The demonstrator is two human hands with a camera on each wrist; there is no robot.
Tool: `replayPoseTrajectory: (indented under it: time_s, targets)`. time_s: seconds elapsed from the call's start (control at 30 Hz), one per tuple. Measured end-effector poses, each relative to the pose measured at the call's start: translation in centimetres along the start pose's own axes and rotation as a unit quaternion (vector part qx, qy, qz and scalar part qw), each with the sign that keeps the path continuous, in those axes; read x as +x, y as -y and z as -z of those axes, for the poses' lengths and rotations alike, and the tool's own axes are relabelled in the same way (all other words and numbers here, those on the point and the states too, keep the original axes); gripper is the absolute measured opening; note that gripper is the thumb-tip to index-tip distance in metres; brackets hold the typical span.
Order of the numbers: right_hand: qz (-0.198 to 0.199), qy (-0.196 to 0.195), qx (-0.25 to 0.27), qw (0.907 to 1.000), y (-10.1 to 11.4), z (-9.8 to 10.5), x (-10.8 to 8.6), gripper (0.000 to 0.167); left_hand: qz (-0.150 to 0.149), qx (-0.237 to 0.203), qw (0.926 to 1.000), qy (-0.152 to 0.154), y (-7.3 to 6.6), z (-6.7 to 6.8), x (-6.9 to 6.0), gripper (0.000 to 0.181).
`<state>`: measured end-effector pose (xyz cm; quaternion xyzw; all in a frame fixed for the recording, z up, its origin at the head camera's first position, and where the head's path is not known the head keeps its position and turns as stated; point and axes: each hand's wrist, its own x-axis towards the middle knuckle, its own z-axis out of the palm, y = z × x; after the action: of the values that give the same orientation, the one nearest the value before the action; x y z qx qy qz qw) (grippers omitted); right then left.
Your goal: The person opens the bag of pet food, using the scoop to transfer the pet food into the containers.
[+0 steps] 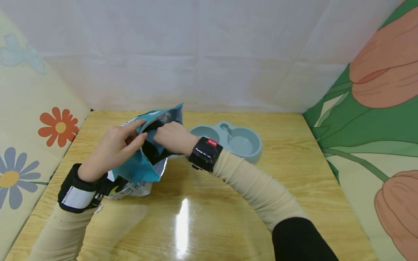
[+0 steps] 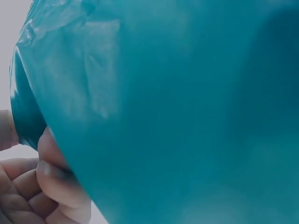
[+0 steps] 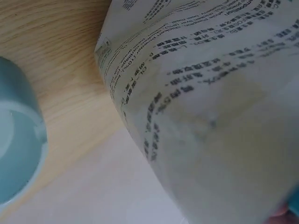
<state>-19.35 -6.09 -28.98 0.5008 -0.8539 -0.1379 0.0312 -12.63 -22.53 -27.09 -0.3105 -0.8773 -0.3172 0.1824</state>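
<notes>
A teal and white printed bag (image 1: pixel 137 168) stands at the left of the table, its silver-lined mouth wide open. My left hand (image 1: pixel 112 145) pinches the bag's rim between thumb and fingers; in the left wrist view, its fingers (image 2: pixel 60 186) bend at the teal edge. My right hand (image 1: pixel 174 137) reaches into the mouth with curled fingers. It appears to grip a blue scoop (image 1: pixel 152 139), mostly hidden inside the bag. The bag's white printed side (image 3: pixel 201 116) fills much of the right wrist view. Its contents do not show.
A light blue double pet bowl (image 1: pixel 258 146) sits behind my right wrist, its left part partly covered by it. The wooden table (image 1: pixel 277 188) meets a white cloth (image 1: pixel 248 83) at the back. Painted panels (image 1: pixel 369 127) flank both sides.
</notes>
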Motion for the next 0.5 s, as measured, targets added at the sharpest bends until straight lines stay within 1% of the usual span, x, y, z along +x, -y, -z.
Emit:
replayPoseTrajectory:
  time_s: [0.2, 0.3, 0.4, 0.43, 0.5]
  targets:
    - [-0.004, 0.001, 0.047, 0.9989, -0.27, 0.02, -0.03, 0.02, -0.005, -0.003, 1.0, -0.003, 0.09, 0.05, -0.05, 0.035]
    - [-0.012, 0.012, 0.081, 0.9966, -0.4, 0.04, -0.01, 0.012, -0.005, -0.004, 1.0, -0.004, 0.14, 0.06, -0.06, 0.035]
    - [-0.021, 0.034, 0.122, 0.9917, -0.56, 0.05, -0.02, 0.003, -0.003, -0.004, 1.0, -0.005, 0.19, 0.07, -0.09, 0.035]
    - [-0.023, 0.044, 0.138, 0.9891, -0.61, 0.05, -0.01, 0.003, -0.002, -0.004, 1.0, -0.004, 0.16, 0.09, -0.1, 0.035]
    - [-0.029, 0.055, 0.17, 0.9834, -0.69, 0.05, 0.0, 0.012, -0.001, -0.003, 1.0, -0.005, 0.15, 0.1, -0.11, 0.036]
